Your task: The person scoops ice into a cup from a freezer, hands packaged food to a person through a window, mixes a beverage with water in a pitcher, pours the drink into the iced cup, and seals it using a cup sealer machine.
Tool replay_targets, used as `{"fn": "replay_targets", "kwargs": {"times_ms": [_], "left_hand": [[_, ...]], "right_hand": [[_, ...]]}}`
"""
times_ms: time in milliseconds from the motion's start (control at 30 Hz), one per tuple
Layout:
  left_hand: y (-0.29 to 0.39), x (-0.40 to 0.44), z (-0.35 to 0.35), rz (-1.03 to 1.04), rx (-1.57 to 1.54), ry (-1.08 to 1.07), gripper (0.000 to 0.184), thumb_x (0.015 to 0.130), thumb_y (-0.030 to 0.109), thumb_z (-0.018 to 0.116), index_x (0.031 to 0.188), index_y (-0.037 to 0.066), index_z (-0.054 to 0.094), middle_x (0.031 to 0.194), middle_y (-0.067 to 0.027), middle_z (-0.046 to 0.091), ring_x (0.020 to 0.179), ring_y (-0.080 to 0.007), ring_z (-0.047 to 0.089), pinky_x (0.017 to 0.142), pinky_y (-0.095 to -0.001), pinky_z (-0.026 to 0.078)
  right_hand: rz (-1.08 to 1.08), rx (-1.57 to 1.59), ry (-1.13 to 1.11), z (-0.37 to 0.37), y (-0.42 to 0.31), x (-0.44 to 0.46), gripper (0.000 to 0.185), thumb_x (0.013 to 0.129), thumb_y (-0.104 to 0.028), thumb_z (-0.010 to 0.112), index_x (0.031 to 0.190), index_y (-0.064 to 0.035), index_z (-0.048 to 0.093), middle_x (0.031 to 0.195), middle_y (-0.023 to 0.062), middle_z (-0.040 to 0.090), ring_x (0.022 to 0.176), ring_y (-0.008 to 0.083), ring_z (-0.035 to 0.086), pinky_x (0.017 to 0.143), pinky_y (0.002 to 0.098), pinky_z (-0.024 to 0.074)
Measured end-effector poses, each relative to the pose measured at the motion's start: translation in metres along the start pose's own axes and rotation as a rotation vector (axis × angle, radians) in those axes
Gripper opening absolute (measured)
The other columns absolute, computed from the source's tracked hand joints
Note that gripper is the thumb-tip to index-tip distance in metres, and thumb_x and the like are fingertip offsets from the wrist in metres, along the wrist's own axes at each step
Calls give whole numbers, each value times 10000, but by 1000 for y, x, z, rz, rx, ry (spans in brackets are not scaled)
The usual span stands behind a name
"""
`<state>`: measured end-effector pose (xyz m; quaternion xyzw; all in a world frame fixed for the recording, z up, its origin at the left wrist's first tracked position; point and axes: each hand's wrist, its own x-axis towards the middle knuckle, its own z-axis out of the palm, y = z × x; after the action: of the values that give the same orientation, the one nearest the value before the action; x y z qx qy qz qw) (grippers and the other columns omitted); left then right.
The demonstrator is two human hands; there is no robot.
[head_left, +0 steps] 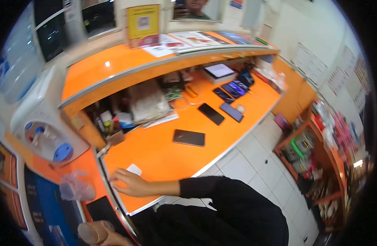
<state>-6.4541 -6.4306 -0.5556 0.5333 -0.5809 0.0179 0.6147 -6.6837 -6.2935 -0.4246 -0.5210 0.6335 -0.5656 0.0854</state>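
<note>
The orange desk (155, 158) fills the middle of the frame, a clear jug (75, 188) at its lower left. At the bottom left, your left hand (111, 235) has its fingers wrapped round a cup (88, 233) — your right hand (133, 183), fingers loosely parted, is near a white scrap (134, 169) — lower left of centre.

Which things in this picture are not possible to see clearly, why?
Head view: left hand, partly cut off by bottom edge.
Head view: contents of brownish cup-shaped container, blurred.
Head view: small print on yellow paper sign, too small, blurred.
Head view: whether right hand touches glossy orange counter, blurred.
</note>
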Motion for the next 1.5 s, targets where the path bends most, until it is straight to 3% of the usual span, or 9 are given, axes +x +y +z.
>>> {"fn": "replay_targets", "kwargs": {"times_ms": [200, 500, 667, 833, 1000, 1100, 1267, 1400, 1500], "left_hand": [[51, -19, 11, 19, -188, -251, 907, 693, 200, 819, 1369, -22, 256, 1381, -204, 348, 1256, -345, 386, 1084, -460, 290], [198, -97, -7, 128, -529, -587, 768, 768, 173, 750, 1351, -28, 292, 1368, -199, 368, 1242, -333, 402, 1067, -449, 312], [304, -183, -55, 140, -681, -658, 690, 810, 158, 711, 1341, -31, 313, 1360, -197, 379, 1233, -326, 411, 1058, -442, 324], [442, -335, -111, 214, -740, -764, 614, 852, 144, 673, 1331, -34, 333, 1353, -195, 390, 1225, -319, 420, 1049, -436, 336], [566, -420, -196, 245, -1025, -1587, 440, 835, 75, 647, 1217, -5, 445, 1307, -184, 412, 1214, -300, 406, 1035, -420, 293], [614, -451, -215, 615, -1025, -1812, 318, 820, 78, 651, 1109, 35, 528, 1280, -179, 438, 1178, -301, 430, 980, -395, 333], [675, -531, -204, 580, -974, -1833, 272, 810, 70, 659, 1054, 29, 547, 1253, -178, 459, 1157, -313, 458, 947, -394, 375], [762, -628, -189, 409, -1155, -1886, 285, 786, 6, 656, 1045, 7, 538, 1206, -186, 484, 1114, -325, 494, 937, -406, 415], [864, -694, -183, 609, -1237, -1826, 247, 781, 1, 654, 1006, 12, 553, 1186, -200, 503, 1129, -324, 486, 961, -410, 387]], "right_hand": [[346, -296, 302, -59, 9, -224, 172, 891, -141, 580, 1034, -46, 570, 935, 87, 578, 840, 204, 600, 728, 331, 487], [1305, -662, -414, -76, 31, -560, 434, 900, -363, 477, 1259, -119, 493, 1199, 198, 503, 1112, 420, 504, 907, 539, 438], [1733, -271, -308, -185, -8, -668, 435, 902, -384, 470, 1246, -122, 512, 1213, 197, 510, 1116, 409, 516, 904, 531, 444], [1799, -180, -104, -298, -25, -722, 438, 903, -404, 463, 1232, -124, 532, 1228, 197, 517, 1119, 399, 527, 901, 524, 449], [1707, -166, -23, -391, -18, -734, 443, 904, -424, 456, 1219, -127, 551, 1242, 196, 523, 1123, 389, 539, 898, 516, 455], [1671, -242, -26, -423, 14, -761, 488, 896, -477, 453, 1205, -117, 570, 1238, 200, 544, 1159, 361, 527, 912, 500, 449], [1745, -245, -157, -520, 32, -744, 450, 894, -432, 464, 1200, -118, 566, 1235, 189, 537, 1160, 363, 513, 936, 481, 426], [1461, -114, 113, -567, 87, -785, 426, 895, -403, 466, 1199, -118, 556, 1210, 162, 541, 1154, 348, 521, 927, 485, 430], [1682, -56, 100, -632, 110, -793, 410, 894, -391, 470, 1177, -110, 563, 1190, 159, 551, 1131, 346, 536, 913, 493, 436]]}}
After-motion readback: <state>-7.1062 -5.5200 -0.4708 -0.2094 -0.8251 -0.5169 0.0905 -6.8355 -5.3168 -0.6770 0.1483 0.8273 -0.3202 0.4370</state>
